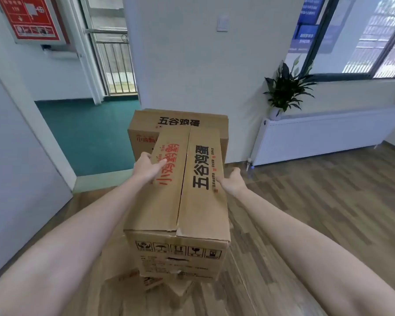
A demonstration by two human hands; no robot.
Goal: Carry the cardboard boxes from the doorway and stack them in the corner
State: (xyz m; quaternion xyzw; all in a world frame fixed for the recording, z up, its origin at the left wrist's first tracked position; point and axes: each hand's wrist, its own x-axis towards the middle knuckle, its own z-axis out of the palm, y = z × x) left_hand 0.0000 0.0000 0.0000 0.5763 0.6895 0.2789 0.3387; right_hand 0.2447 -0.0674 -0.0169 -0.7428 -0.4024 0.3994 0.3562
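A long brown cardboard box (192, 201) with red and black printing fills the middle of the view, its top flaps closed. My left hand (146, 166) grips its left edge, thumb on top. My right hand (233, 182) clasps its right edge, fingers down the side. Just behind it, against the white wall by the doorway, stands a second printed cardboard box (180, 120). More cardboard (146, 279) shows under the near end of the held box, partly hidden.
An open doorway with green floor (89, 133) lies to the left, a door (14, 156) at its near side. A white radiator (324, 135) with a potted plant (285, 87) on it runs along the right wall under a window. Wooden floor (317, 201) spreads right.
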